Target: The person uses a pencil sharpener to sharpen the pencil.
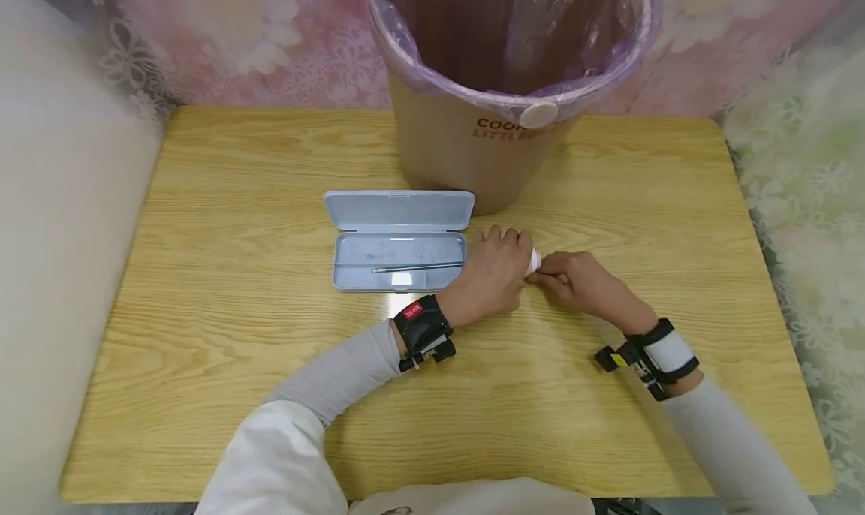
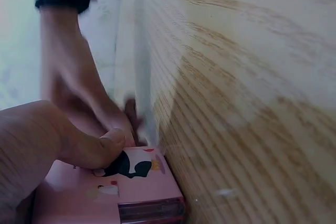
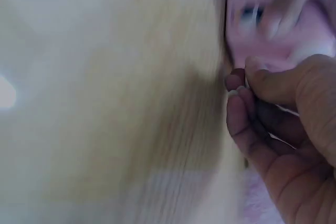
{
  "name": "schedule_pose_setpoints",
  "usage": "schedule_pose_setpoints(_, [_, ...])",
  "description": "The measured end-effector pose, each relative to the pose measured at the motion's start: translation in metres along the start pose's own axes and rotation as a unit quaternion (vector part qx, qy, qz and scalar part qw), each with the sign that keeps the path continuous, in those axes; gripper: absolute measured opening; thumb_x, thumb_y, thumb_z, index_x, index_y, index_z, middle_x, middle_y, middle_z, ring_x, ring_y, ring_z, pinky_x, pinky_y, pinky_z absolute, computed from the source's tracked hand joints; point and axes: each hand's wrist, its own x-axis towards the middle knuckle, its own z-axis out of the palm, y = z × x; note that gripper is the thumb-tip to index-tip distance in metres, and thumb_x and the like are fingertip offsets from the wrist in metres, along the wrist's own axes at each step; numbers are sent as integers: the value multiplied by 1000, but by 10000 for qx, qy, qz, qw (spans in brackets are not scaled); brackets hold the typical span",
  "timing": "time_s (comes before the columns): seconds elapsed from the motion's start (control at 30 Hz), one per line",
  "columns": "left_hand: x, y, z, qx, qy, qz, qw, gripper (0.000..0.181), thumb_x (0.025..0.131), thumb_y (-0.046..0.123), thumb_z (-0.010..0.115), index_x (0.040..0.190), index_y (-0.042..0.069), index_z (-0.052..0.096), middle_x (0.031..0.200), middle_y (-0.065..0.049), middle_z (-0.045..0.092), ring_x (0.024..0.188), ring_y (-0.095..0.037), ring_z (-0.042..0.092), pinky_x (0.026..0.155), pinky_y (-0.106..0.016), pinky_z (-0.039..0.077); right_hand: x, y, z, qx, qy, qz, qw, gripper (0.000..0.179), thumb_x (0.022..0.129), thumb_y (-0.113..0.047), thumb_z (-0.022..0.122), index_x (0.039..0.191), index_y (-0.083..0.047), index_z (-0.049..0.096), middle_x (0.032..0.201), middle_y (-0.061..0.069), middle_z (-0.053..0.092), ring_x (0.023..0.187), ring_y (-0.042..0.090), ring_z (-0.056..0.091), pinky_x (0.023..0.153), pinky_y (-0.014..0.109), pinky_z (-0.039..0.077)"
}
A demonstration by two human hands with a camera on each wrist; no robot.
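Note:
My left hand [image 1: 496,271] grips a small pink box [image 2: 79,198] with cartoon prints and a dark see-through window in one side. Its thumb presses on the printed face. In the head view only the box's pink and white end [image 1: 534,262] shows past the fingers. Close against that end is my right hand [image 1: 584,286], fingers curled and thumb meeting the fingertips; whether something small is pinched there is hidden. Left of the hands lies an open light-blue pencil case [image 1: 399,211], a slim dark-green pencil [image 1: 412,267] inside.
Behind the case and hands stands a tall beige bin [image 1: 459,147] with a purple liner. Everything rests on a wood-grain table [image 1: 236,260]. Flower-patterned curtains [image 1: 270,49] hang at the back and right, and a pale wall [image 1: 61,237] borders the left.

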Motion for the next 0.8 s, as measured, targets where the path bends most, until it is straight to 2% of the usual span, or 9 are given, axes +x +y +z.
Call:
schedule_pose_setpoints(0.1, [2, 1, -3, -1, -111, 18, 9999, 43, 86, 41, 73, 112, 12, 56, 108, -1, 66, 97, -20, 62, 79, -35, 49, -19, -20, -9, -95, 158, -220, 9996, 19, 88, 4, 73, 105, -3, 78, 93, 5, 75, 74, 9, 63, 62, 30, 51])
schedule_pose_setpoints(0.17, [3, 0, -5, 17, -185, 16, 9998, 45, 87, 42, 73, 115, 12, 55, 110, -1, 66, 99, -21, 62, 80, -36, 49, -24, -32, -20, -236, 361, -461, 9980, 25, 83, 7, 76, 106, -2, 77, 93, 5, 75, 74, 9, 62, 62, 29, 51])
schedule_pose_setpoints(0.3, [2, -3, -6, 29, -211, 5, 9998, 39, 90, 40, 70, 113, 12, 55, 108, -1, 66, 96, -21, 63, 78, -35, 49, -14, -41, -41, -397, 684, -903, 9928, 27, 77, 8, 80, 102, -4, 76, 91, 3, 74, 76, 13, 63, 63, 30, 52])
schedule_pose_setpoints(0.4, [1, -4, -5, -12, -192, 94, 9998, 32, 90, 35, 68, 110, 12, 55, 105, -1, 66, 94, -21, 63, 75, -35, 49, -5, -39, -52, -370, 736, -981, 9918, 27, 78, 8, 79, 102, -4, 77, 91, 3, 74, 77, 14, 64, 63, 30, 50])
schedule_pose_setpoints(0.5, [1, -4, -4, -21, -193, 212, 9996, 32, 91, 32, 67, 112, 12, 55, 105, -1, 66, 94, -21, 62, 76, -35, 50, 5, -33, -59, -385, 796, -878, 9922, 25, 81, 9, 77, 104, -2, 77, 93, 6, 75, 78, 14, 65, 64, 29, 50])
schedule_pose_setpoints(0.6, [1, -6, -4, 61, -239, 231, 9994, 47, 91, 34, 68, 130, 10, 55, 114, -1, 67, 101, -21, 63, 81, -37, 51, 21, -17, -57, -342, 700, -561, 9954, 20, 88, 4, 73, 108, -1, 77, 96, 9, 76, 80, 18, 68, 66, 32, 52])
schedule_pose_setpoints(0.73, [1, -6, -4, 66, -314, 266, 9991, 58, 90, 36, 70, 138, 9, 52, 121, -3, 66, 105, -22, 62, 84, -37, 50, 38, 7, -42, -144, 92, -49, 9998, 18, 96, -2, 67, 110, -1, 77, 100, 13, 77, 82, 24, 72, 69, 41, 56])
schedule_pose_setpoints(0.8, [1, -5, -4, 57, -262, 284, 9992, 52, 90, 36, 70, 131, 9, 54, 117, -3, 66, 101, -21, 62, 82, -36, 50, 39, 13, -32, -103, -188, 74, 9997, 17, 96, -1, 66, 109, 1, 77, 101, 14, 76, 84, 26, 72, 71, 42, 57])
